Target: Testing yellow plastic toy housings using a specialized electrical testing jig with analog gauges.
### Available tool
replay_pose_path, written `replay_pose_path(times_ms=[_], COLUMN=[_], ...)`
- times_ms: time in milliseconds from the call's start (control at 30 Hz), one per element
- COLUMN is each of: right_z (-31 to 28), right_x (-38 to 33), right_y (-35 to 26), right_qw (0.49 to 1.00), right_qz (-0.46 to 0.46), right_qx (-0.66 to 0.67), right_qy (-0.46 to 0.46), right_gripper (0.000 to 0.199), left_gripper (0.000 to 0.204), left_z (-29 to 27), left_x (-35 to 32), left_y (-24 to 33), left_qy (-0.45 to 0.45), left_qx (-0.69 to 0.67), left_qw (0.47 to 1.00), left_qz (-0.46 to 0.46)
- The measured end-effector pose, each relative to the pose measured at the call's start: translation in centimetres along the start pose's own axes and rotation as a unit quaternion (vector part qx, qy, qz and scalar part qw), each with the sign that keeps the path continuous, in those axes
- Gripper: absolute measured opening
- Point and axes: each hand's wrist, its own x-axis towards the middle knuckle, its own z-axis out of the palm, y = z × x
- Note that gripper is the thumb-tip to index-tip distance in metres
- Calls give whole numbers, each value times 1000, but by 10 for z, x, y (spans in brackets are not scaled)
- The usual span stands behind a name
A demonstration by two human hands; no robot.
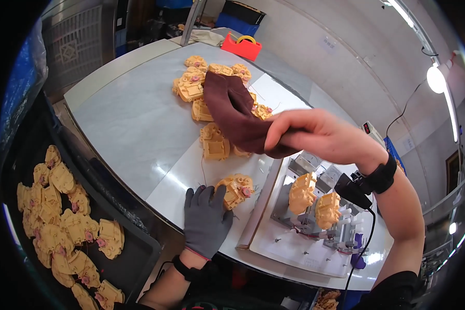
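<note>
A dark maroon cloth (232, 116) hangs folded from my right hand (305, 132), pinched between thumb and fingers above the table. It covers part of a group of yellow moulded plastic parts (191, 85). My left hand (206, 219), in a grey glove, rests on the table near its front edge with the fingers stretched out. Its fingertips lie against or right beside a single yellow plastic part (236, 190) that has a small pink piece and thin wires; the exact contact cannot be told.
On the right stands a fixture board (299, 253) bearing two yellow parts (315, 199). At the left, a black bin (134, 248) holds many yellow parts. A red tape dispenser (242, 47) sits at the back edge. A black cable (364, 250) hangs from my right wrist strap.
</note>
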Motion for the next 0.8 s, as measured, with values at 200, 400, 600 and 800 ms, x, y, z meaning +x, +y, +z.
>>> replay_pose_path(times_ms=[200,400,600,800], right_z=[-87,-262,-326,-265], right_x=[-1,-92,-86,58], right_y=[50,146,179,192], right_qw=[912,723,662,775], right_qz=[-72,-103,-93,-56], right_qx=[150,130,80,92], right_qy=[375,671,739,623], right_gripper=[28,35,39,30], left_gripper=[59,60,60,62], left_z=[4,3,-4,-1], left_x=[-1,-2,-3,-2], left_y=[-5,-4,-7,-4], left_qy=[10,9,-28,-17], left_qx=[-7,-20,-33,-25], left_qw=[1000,1000,999,999], left_qz=[-7,8,-18,-44])
